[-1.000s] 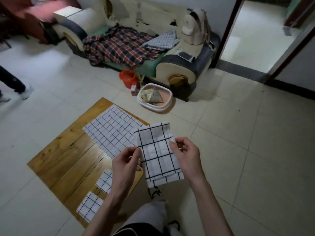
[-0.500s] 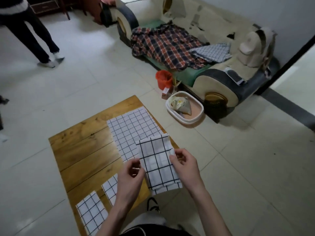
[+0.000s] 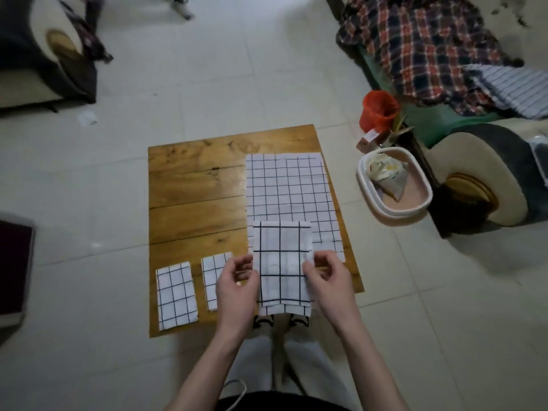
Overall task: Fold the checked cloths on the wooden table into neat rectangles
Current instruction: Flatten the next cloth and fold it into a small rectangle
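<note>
A low wooden table [image 3: 195, 185] stands on the tiled floor in front of me. I hold a folded white cloth with black checks [image 3: 281, 268] above its near right part. My left hand [image 3: 237, 286] pinches the cloth's left edge and my right hand [image 3: 326, 274] pinches its right edge. A large checked cloth [image 3: 292, 194] lies flat on the table's right side, partly behind the held one. Two small folded checked cloths rest at the near edge: one [image 3: 176, 295] at the left, another [image 3: 213, 277] half hidden by my left hand.
A white oval basin [image 3: 394, 213] with a bag in it sits on the floor right of the table, beside an orange bucket [image 3: 378, 109]. A sofa [image 3: 480, 161] with a plaid blanket stands at the right. Another armchair [image 3: 38, 54] is at the far left.
The view has swung left and down, so the table now faces me squarely. Both hands still hold the folded cloth, now lower over the table's near right part.
</note>
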